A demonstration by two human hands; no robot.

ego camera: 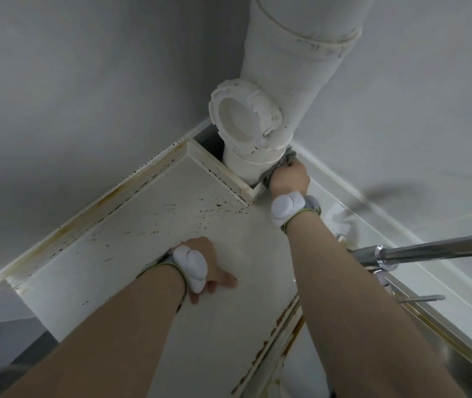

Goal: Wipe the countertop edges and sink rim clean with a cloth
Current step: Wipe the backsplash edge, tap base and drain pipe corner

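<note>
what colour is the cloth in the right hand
Grey. The cloth shows only in part in the head view, bunched under the right hand against the white pipe.

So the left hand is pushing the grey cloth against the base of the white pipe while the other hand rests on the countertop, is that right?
Not quite: the head view shows the right hand pushing the grey cloth against the white pipe, while the left hand rests on the countertop.

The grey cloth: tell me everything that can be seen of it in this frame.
The grey cloth is mostly hidden; only a crumpled, soft-looking grey bunch shows. The right hand grips it and holds it against the base of the white drain pipe, at the corner of the countertop cutout where the pipe passes through. It pokes out above and to the left of the hand, touching the pipe and the cutout's raised edge. Its full size and whether it is wet cannot be told.
</note>
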